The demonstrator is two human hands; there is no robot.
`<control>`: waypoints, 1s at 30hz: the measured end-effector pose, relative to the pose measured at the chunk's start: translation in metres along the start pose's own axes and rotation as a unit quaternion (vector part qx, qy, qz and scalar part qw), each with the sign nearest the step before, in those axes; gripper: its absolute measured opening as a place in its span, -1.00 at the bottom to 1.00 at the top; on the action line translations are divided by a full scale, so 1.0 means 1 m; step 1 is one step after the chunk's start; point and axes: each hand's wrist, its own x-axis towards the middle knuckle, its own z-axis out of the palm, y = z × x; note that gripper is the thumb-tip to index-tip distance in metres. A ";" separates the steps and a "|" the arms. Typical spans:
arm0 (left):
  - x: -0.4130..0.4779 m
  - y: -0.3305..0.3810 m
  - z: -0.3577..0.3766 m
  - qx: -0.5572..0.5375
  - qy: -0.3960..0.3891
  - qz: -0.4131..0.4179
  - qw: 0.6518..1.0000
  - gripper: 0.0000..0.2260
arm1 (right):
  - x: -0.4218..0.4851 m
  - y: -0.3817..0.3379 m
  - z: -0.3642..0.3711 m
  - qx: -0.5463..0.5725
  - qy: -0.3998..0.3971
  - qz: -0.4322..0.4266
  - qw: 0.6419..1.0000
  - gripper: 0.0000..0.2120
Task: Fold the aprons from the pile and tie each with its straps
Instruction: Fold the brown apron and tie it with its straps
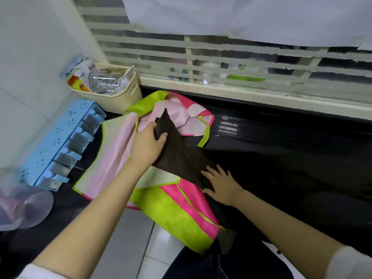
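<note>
The left hand (148,142) curls its fingers (151,126) round a bunched end of the dark apron (181,158), likely to pull it taut; at four o'clock the right hand (222,187), fingers straight, pins it flat; beneath lies the pink-and-green apron (116,150) on the desk (251,117).

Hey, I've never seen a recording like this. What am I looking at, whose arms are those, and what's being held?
No machine here: a camera worn on a person's head looks down at their own bare arms. The left hand grips a bunched end of a dark cloth, likely an apron; the right hand lies flat on it. Beneath, on the black counter, lies a pink and green apron. A cream basket and a blue rack stand at the left.
</note>
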 end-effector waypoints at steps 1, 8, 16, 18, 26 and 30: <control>-0.001 0.007 -0.001 -0.010 -0.001 -0.001 1.000 -0.84 | 0.003 -0.001 -0.004 0.022 -0.002 -0.010 1.000 -0.39; -0.010 0.074 0.028 -0.103 -0.052 0.046 0.992 -0.86 | -0.026 0.042 -0.026 0.091 0.205 0.007 0.975 -0.52; -0.024 0.132 0.101 -0.169 -0.132 0.043 0.976 -0.90 | -0.052 0.136 -0.039 0.011 0.119 0.227 0.966 -0.31; -0.028 0.139 0.115 -0.176 -0.145 0.019 0.974 -0.91 | -0.047 0.139 -0.040 0.005 0.100 0.210 0.973 -0.32; -0.034 0.140 0.151 -0.199 -0.162 -0.053 0.965 -0.92 | -0.029 0.139 -0.049 -0.055 0.179 0.118 0.975 -0.37; -0.035 0.133 0.168 -0.179 -0.184 -0.092 0.962 -0.91 | -0.035 0.161 -0.061 0.087 0.142 0.111 0.980 -0.53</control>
